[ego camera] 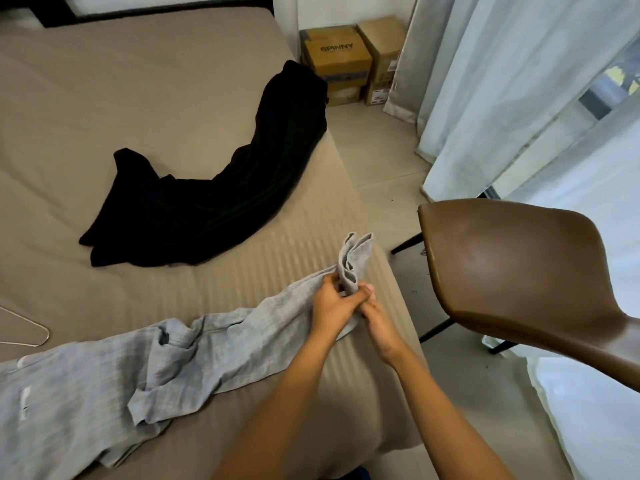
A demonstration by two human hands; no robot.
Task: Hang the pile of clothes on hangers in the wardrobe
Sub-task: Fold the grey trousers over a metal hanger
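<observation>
Near the right edge of the beige bed, the cuff of a light grey cloth shirt was pinched by the left hand and right hand; a black garment was seen farther back.

A bedroom in a home. A wide bed with a tan sheet fills most of the view, with a black garment, a grey garment and a wire hanger lying on it. Beside it are a tiled floor, long pale curtains, stacked cardboard boxes in the corner and a brown chair.
</observation>
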